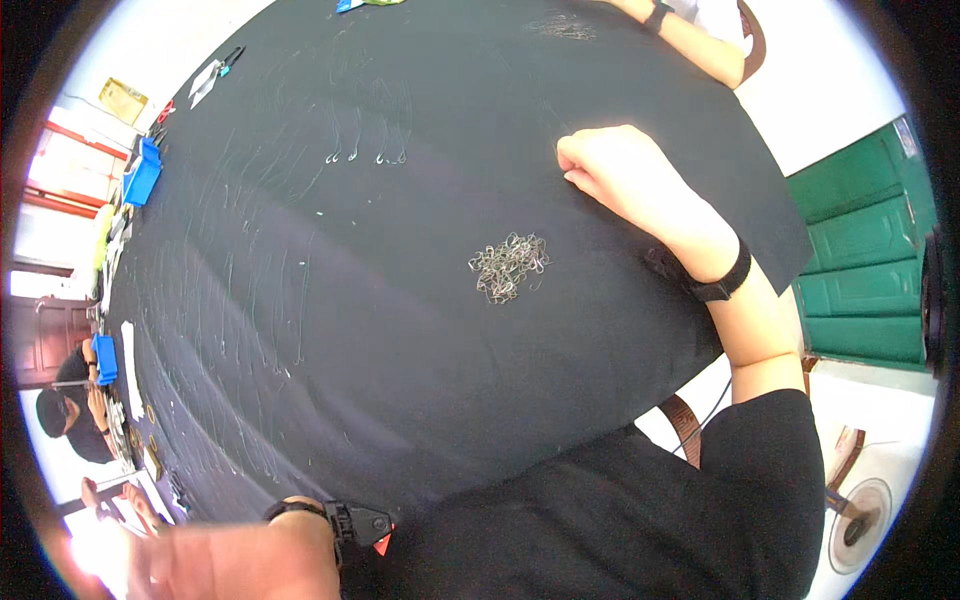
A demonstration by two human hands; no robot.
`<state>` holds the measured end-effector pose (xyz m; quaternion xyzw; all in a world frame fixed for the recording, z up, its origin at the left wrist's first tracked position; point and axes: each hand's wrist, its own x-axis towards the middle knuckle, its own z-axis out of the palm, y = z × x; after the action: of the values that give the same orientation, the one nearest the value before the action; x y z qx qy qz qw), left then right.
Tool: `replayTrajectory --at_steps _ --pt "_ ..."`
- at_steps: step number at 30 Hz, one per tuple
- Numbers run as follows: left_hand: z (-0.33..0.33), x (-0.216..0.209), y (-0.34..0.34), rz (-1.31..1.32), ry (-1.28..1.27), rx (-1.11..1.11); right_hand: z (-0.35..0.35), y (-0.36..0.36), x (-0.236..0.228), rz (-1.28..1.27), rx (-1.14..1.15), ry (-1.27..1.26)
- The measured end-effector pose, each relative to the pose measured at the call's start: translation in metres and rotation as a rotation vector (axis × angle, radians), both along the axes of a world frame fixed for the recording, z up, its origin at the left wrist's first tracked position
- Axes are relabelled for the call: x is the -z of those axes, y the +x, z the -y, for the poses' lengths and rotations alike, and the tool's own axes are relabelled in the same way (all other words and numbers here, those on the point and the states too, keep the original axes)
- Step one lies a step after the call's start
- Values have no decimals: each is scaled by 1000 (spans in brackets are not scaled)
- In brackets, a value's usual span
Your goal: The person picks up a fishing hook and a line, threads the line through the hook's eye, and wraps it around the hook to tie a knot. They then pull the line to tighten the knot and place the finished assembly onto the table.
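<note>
Black tabletop [400, 330], right hand [620, 175] closed, perhaps pinching thread, hook pile [510, 267] near, left hand [230, 565] blurred, grip unclear.

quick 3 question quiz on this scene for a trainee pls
1. True or false: the right hand rests on the black table cover.
2. What lies nearest that hand? A) pile of small metal hooks B) blue bin C) green door
3. Fill in: the left hand is at the ___ edge of the picture, blurred.

Key: 1 true; 2 A; 3 lower
</note>
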<state>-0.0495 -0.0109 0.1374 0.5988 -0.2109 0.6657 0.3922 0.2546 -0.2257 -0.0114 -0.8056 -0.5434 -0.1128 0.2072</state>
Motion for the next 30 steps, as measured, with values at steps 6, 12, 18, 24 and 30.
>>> replayTrajectory --at_steps 6,12,18,24,30 --pt "-1 53 16 -796 -539 383 -4 2 8 101 18 -59" --pt "-12 89 27 -1552 -130 658 -6 10 0 53 79 -215" --pt "-16 103 29 -1435 75 408 -16 -27 -60 -109 63 -149" --pt "-14 95 30 -1318 -27 402 -39 -112 -104 -334 -501 -114" --pt "-28 65 5 -1392 92 323 -49 -119 -113 -384 -494 23"
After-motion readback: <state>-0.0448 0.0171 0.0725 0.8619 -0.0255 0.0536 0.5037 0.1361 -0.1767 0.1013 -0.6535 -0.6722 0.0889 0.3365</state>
